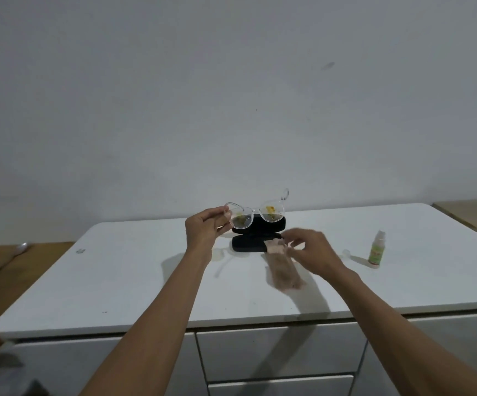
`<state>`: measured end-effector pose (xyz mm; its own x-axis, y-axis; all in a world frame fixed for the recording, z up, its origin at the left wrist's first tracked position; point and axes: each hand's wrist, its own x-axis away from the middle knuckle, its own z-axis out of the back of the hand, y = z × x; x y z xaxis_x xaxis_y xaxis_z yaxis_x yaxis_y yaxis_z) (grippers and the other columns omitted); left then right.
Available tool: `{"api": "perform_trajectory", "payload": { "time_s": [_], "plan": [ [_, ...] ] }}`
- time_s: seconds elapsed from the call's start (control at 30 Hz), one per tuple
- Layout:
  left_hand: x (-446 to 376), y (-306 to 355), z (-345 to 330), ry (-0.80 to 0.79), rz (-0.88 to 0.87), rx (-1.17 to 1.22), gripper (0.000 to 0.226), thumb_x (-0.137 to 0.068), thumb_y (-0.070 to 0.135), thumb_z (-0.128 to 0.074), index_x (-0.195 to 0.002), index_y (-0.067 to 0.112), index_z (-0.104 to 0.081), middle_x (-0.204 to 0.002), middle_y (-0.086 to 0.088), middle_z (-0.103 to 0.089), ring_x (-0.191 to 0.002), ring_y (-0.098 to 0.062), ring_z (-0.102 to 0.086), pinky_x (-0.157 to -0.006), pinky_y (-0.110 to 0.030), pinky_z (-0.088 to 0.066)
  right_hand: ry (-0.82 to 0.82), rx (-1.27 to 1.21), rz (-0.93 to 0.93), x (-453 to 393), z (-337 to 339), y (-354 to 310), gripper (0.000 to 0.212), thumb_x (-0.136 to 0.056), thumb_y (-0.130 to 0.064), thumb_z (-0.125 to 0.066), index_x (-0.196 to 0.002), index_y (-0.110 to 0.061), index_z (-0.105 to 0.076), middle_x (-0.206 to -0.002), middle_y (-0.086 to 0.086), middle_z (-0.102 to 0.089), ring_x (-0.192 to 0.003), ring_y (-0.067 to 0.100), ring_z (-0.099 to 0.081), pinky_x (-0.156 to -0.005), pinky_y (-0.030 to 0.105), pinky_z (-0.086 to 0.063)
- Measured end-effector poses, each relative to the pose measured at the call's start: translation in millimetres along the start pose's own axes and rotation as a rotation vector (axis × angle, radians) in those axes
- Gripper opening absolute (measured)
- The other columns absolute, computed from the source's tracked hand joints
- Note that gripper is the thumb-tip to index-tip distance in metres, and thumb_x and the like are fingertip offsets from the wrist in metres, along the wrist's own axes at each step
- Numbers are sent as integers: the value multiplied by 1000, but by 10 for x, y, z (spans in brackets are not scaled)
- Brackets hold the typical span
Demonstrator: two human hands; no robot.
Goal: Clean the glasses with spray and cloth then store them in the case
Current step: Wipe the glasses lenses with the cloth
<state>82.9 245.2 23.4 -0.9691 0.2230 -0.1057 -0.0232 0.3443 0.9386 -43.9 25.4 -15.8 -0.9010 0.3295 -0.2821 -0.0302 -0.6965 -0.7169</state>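
Left hand [203,230] raised above the white rectangular tabletop [146,281], fingers and thumb pinching the left end of the clear-framed plastic glasses [256,214], held upright in the air with lenses facing the camera. Both lenses smeared with yellow-green and dark dirt; far temple arm sticking up at the right end of the frame. Directly behind and below the glasses, the black oblong hard-shell case [256,237], open, lid standing at the back and base lying flat in front on the tabletop. Right hand [308,250] blurred, low over the table just right of the case, fingers curled and pinching the top edge of the pinkish-brown soft cloth [284,268], the rest of it trailing down onto the tabletop toward the near edge. Small green-labelled spray bottle with a clear cap [376,248] upright on the table, well to the right of the cloth, untouched. White drawer fronts [280,350] below the tabletop. Brown wooden surface [17,281] at the left, a long metal utensil [5,261] lying on it. Plain grey-white wall [231,95] behind.
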Motion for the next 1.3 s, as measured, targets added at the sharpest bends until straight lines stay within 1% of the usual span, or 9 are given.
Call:
{"api": "perform_trajectory", "payload": {
  "time_s": [0.17, 0.27, 0.53, 0.63, 0.73, 0.9, 1.03, 1.2, 1.3],
  "plan": [
    [-11, 38, 264, 42, 2, 6, 20, -83, -8, -75, -102, -9, -74, -109, -22, -76, -85, -27, -74, -76, -31, -64, -400, 414, -89, -55, -171, -38, 31, -83, -17, -65, -107, -32, -76, -112, -2, -73, -103, 22, -68, -86, 33, -55],
    [-22, 47, 372, 64, 2, 5, 21, -83, -9, -75, -104, -10, -74, -109, -22, -76, -83, -25, -74, -75, -30, -64, -506, 584, -76, -89, -209, -61, 46, -87, -23, -63, -129, -40, -68, -124, 2, -68, -114, 25, -62, -94, 35, -52],
    [-7, 39, 499, 102, 16, -18, 16, -82, -8, -76, -98, -4, -77, -100, -16, -77, -81, -23, -72, -78, -32, -65, -255, 514, 86, 75, -381, 27, 23, -89, -15, -63, -82, -22, -83, -77, 2, -76, -72, 21, -64, -65, 28, -46],
    [13, 75, 525, 115, 14, -26, 16, -81, -7, -77, -97, -3, -77, -97, -14, -77, -81, -23, -72, -77, -32, -65, -109, 276, -21, 92, -441, -57, 26, -94, -16, -63, -78, -19, -82, -67, 2, -71, -60, 13, -57, -55, 19, -39],
    [19, 120, 558, 131, 2, -37, 18, -81, -6, -78, -98, -4, -76, -95, -13, -77, -82, -25, -72, -77, -31, -65, 38, -306, -325, 60, -483, -157, 27, -97, -19, -65, -74, -15, -80, -71, 12, -70, -65, 24, -59, -62, 30, -55],
    [34, 168, 618, 152, -19, -37, 20, -80, -7, -79, -100, -7, -75, -95, -15, -76, -81, -26, -72, -76, -31, -65, -15, -1152, -499, 77, -512, -454, 18, -101, -17, -55, -89, -10, -66, -84, 14, -62, -75, 27, -59, -63, 32, -55],
    [50, 167, 624, 159, -40, -66, 15, -81, -7, -78, -95, -3, -77, -96, -18, -75, -82, -27, -72, -76, -31, -64, 1, -1163, -344, 49, -536, -713, 31, -106, -21, -44, -82, -7, -58, -77, 20, -62, -67, 33, -58, -69, 37, -48],
    [89, 188, 572, 143, -47, -76, 15, -80, -8, -78, -94, -3, -77, -91, -17, -75, -79, -27, -72, -77, -32, -64, 174, -1175, -324, -62, -645, -983, 31, -101, -22, -63, -80, 0, -65, -77, 17, -58, -73, 32, -54, -76, 41, -47],
    [119, 232, 538, 130, -47, -85, 15, -80, -7, -79, -95, -5, -77, -90, -16, -76, -77, -26, -72, -74, -30, -64, 294, -1146, -339, -118, -691, -1095, 10, -94, -19, -74, -93, -10, -79, -92, 7, -77, -77, 18, -73, -83, 27, -57]
  ]
}}
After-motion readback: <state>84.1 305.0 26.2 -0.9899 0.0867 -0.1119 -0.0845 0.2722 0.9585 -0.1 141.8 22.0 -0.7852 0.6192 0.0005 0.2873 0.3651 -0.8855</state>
